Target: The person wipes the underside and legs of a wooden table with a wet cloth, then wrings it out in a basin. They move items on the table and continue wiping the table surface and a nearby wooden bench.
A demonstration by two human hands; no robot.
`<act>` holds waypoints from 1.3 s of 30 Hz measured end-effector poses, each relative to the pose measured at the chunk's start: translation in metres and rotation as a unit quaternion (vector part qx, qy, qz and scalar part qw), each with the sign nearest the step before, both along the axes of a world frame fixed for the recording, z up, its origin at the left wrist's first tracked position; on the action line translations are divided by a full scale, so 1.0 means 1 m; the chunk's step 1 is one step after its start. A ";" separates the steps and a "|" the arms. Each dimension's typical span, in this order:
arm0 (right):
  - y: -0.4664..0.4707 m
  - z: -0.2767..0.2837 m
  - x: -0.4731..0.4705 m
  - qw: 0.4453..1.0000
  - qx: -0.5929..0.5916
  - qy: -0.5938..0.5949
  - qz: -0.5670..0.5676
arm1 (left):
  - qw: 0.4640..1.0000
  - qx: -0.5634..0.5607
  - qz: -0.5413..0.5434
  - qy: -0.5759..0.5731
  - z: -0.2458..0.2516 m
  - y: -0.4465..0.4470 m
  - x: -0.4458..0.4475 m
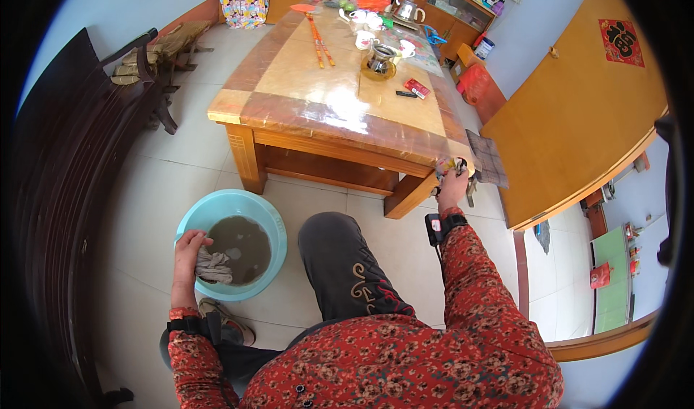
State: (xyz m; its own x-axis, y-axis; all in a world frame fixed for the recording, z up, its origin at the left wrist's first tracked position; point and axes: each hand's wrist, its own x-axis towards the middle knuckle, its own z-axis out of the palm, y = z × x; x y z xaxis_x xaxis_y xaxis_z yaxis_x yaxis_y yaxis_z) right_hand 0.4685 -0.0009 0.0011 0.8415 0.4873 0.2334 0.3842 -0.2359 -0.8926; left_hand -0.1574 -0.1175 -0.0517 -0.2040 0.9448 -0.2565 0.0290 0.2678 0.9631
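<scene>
On the left, my left hand (190, 249) is at the near-left rim of a light-blue plastic basin (277, 222), its fingers closed on a wet grey cloth (214, 269). The cloth hangs inside the rim over murky brown water (241, 246), which has some foam on it. My right hand (453, 187) reaches to the near right corner of the wooden table (325, 129) and grips a bunched, multicoloured patterned cloth (448, 166) against that corner. The fingers partly hide this cloth.
Toward the table's far end stand a glass teapot (379, 64), white cups (364, 40) and a kettle (407, 12). A red packet (416, 88) lies nearer. A dark wooden bench (70, 192) flanks the left; an orange-brown door (574, 105) stands ajar on the right.
</scene>
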 end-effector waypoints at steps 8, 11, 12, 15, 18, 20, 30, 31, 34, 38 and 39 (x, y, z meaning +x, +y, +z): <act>0.022 -0.013 -0.101 0.996 0.036 -0.040 0.072 | 1.000 0.000 -0.024 -0.020 0.005 0.005 0.007; 0.034 -0.020 -0.140 0.995 0.003 -0.037 0.092 | 0.999 -0.001 -0.027 -0.026 0.004 0.007 0.007; 0.036 -0.022 -0.145 0.992 0.022 0.025 0.120 | 0.999 0.000 -0.027 -0.026 0.003 0.007 0.006; 0.038 -0.027 -0.135 0.982 0.042 0.044 0.180 | 1.000 0.000 -0.015 0.000 0.000 0.010 0.001; 0.027 -0.027 -0.086 0.979 0.073 0.086 0.170 | 1.000 0.001 -0.006 -0.020 -0.006 0.012 -0.003; 0.019 -0.024 -0.047 0.980 0.082 0.134 0.124 | 1.000 0.009 -0.006 -0.011 -0.011 0.012 -0.004; -0.017 0.003 0.077 0.976 0.116 0.183 -0.016 | 1.000 -0.008 -0.011 0.007 -0.024 0.008 -0.003; -0.016 0.003 0.076 0.977 0.105 0.183 -0.009 | 1.000 -0.007 -0.013 0.010 -0.026 0.009 -0.002; -0.013 -0.004 0.061 0.977 0.104 0.185 0.035 | 1.000 -0.014 -0.023 0.011 -0.033 0.014 0.003; -0.004 -0.020 0.035 0.997 0.037 0.064 0.026 | 0.998 -0.038 -0.044 0.021 -0.038 0.021 0.011; -0.001 -0.024 0.032 0.992 0.053 0.096 0.067 | 0.998 -0.043 -0.049 0.025 -0.038 0.022 0.012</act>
State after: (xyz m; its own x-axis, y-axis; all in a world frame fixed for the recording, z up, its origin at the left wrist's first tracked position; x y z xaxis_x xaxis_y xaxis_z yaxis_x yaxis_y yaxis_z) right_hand 0.5004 -0.0017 -0.0226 0.8045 0.5793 0.1313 0.2268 -0.0953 -0.9693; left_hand -0.1455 -0.0958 -0.0901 -0.1263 0.9360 -0.3287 0.1068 0.3422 0.9335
